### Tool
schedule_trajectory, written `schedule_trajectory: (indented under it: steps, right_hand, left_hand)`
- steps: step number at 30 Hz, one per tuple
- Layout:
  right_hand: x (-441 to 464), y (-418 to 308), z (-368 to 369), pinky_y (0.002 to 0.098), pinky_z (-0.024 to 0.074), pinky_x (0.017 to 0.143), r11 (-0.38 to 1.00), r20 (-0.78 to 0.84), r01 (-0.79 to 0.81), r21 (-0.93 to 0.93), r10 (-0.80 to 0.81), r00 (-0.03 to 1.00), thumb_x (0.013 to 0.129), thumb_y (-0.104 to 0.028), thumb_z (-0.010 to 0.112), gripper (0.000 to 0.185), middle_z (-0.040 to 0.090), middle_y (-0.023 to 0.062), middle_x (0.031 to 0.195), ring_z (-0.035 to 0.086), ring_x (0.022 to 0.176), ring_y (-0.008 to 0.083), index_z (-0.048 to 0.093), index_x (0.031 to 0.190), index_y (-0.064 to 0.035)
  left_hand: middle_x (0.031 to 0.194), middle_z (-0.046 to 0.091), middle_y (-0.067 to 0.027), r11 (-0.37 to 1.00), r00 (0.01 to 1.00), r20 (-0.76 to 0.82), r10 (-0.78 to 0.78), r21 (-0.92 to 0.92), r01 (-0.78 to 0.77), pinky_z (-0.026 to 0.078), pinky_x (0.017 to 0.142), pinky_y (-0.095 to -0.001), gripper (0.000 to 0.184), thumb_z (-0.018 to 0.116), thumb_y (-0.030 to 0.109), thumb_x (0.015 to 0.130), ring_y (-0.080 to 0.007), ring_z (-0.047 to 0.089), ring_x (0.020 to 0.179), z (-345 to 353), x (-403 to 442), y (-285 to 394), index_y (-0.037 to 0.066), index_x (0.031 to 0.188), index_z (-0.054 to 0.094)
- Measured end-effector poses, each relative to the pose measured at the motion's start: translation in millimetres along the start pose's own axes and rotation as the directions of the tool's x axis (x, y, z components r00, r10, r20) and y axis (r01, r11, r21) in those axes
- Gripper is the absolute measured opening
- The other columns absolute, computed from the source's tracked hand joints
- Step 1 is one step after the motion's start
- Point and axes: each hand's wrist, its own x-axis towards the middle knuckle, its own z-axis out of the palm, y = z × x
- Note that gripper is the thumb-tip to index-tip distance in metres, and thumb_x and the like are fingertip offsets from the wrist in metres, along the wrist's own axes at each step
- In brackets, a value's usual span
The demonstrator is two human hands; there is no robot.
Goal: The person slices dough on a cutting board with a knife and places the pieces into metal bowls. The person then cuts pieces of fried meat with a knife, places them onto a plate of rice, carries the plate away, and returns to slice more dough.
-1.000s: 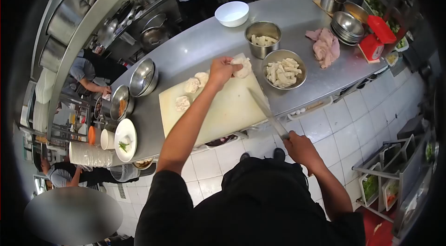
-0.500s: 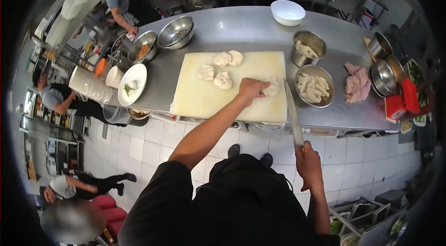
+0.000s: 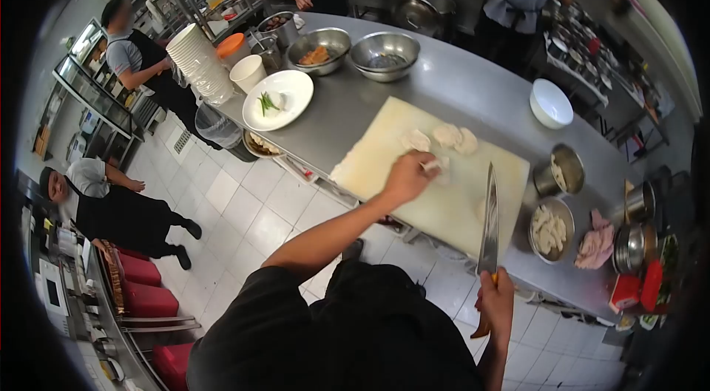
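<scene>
A pale cutting board (image 3: 370, 156) lies on the steel counter. My left hand (image 3: 409, 179) pinches a lump of pale meat (image 3: 436, 165), perhaps raw chicken, above the board's middle; hand and lump are a little blurred. Just behind it lie three similar pieces, the leftmost meat piece (image 3: 416, 140) apart from the other two. In my right hand (image 3: 497, 301) is a long kitchen knife (image 3: 489, 232), gripped by its yellowish-brown handle, blade pointing away over the board's right side. A faint pale patch shows beside the blade; I cannot make it out.
Right of the board stand a steel bowl (image 3: 563, 251) of pale meat strips, a steel pot (image 3: 546, 181) and a pink cloth (image 3: 596, 242). A white bowl (image 3: 552, 104) stands behind. On the left are a white plate (image 3: 296, 110), stacked cups (image 3: 194, 62) and steel bowls (image 3: 384, 57). Co-workers stand around.
My view has turned left. My left hand has left the spot at the board's right and now holds a lump nearer the other pieces. The knife stays in my right hand.
</scene>
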Motion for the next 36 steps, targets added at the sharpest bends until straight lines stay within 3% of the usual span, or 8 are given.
schedule_trajectory:
  steps: [3,4,8,9,13,25,31,36]
  right_hand:
    - [5.9,-6.4,36.2,0.029,0.0396,0.037,0.997,-0.071,-0.024,0.08,0.029,0.997,0.099,-0.019,0.056,0.017,0.049,0.0031,0.058,0.048,0.04,0.0132,0.052,0.092,-0.0035]
    - [7.8,-12.9,50.0,0.0291,0.0393,0.037,0.995,-0.101,-0.039,0.093,0.049,0.994,0.099,-0.018,0.056,0.017,0.049,0.0031,0.058,0.047,0.039,0.0133,0.051,0.091,-0.004]
    - [10.5,-49.7,97.6,0.0291,0.038,0.035,0.977,-0.195,-0.038,0.21,0.08,0.978,0.101,-0.017,0.055,0.017,0.047,0.0027,0.056,0.046,0.038,0.0134,0.049,0.09,-0.0052]
    - [11.9,-58.5,107.8,0.0288,0.0378,0.036,0.977,-0.216,-0.018,0.213,0.065,0.974,0.101,-0.016,0.054,0.017,0.047,0.0026,0.056,0.046,0.039,0.0129,0.049,0.09,-0.0048]
    - [6.2,-81.0,144.6,0.028,0.0374,0.037,0.971,-0.262,0.016,0.239,0.048,0.964,0.104,-0.014,0.052,0.017,0.046,0.0022,0.055,0.046,0.039,0.0117,0.049,0.091,-0.0037]
    - [-6.1,-113.5,196.9,0.0283,0.0384,0.036,0.976,-0.325,0.002,0.22,0.072,0.943,0.103,-0.015,0.052,0.018,0.046,0.0016,0.055,0.044,0.039,0.0108,0.05,0.089,-0.0045]
    - [-18.1,-117.6,206.2,0.0282,0.0391,0.036,0.982,-0.353,-0.014,0.19,0.082,0.932,0.102,-0.014,0.052,0.017,0.046,0.0009,0.055,0.043,0.039,0.0102,0.049,0.089,-0.0049]
    - [-29.3,-122.7,211.1,0.0277,0.0399,0.037,0.981,-0.4,-0.053,0.187,0.125,0.908,0.102,-0.013,0.053,0.016,0.046,-0.0001,0.056,0.044,0.041,0.0097,0.049,0.09,-0.0049]
  left_hand:
    - [0.096,0.073,-0.0163,0.995,0.978,-0.207,0.023,0.099,-0.003,0.056,0.072,-0.0356,0.037,0.081,0.02,0.082,-0.0218,0.07,0.076,-92.4,60.4,-49.7,-0.001,0.112,0.072]
    - [0.095,0.074,-0.0195,0.996,0.956,-0.294,-0.017,0.075,0.04,0.058,0.077,-0.0417,0.034,0.079,0.02,0.082,-0.0294,0.073,0.082,-125.1,80.9,-64.8,0.002,0.11,0.074]
    - [0.088,0.074,-0.0177,0.992,0.918,-0.397,-0.005,0.116,0.056,0.057,0.077,-0.0445,0.019,0.071,0.013,0.081,-0.034,0.073,0.086,-248.7,178.0,-146.3,0.004,0.098,0.076]
    - [0.084,0.074,-0.0177,0.97,0.877,-0.47,0.1,0.243,0.019,0.057,0.077,-0.0448,0.014,0.069,0.011,0.081,-0.0358,0.073,0.083,-275.5,201.7,-162.0,0.005,0.091,0.077]
    - [0.095,0.075,-0.0209,0.917,0.901,-0.428,0.071,0.384,0.11,0.055,0.092,-0.0432,0.028,0.07,0.014,0.075,-0.0369,0.072,0.097,-345.5,271.9,-211.6,0.004,0.1,0.077]
    - [0.12,0.07,-0.0229,0.738,0.931,-0.032,-0.364,0.6,0.309,0.052,0.102,-0.0437,0.058,0.083,0.033,0.069,-0.0361,0.067,0.116,-348.8,358.6,-270.7,0.0,0.114,0.071]
    - [0.138,0.062,-0.0153,0.617,0.842,-0.145,-0.52,0.618,0.487,0.045,0.108,-0.04,0.086,0.086,0.038,0.068,-0.0338,0.057,0.131,-330.2,353.9,-247.8,0.004,0.139,0.052]
    - [0.138,0.062,-0.0129,0.557,0.802,-0.17,-0.573,0.637,0.533,0.041,0.109,-0.0425,0.079,0.086,0.036,0.069,-0.0333,0.052,0.135,-320.3,360.3,-250.9,0.006,0.136,0.056]
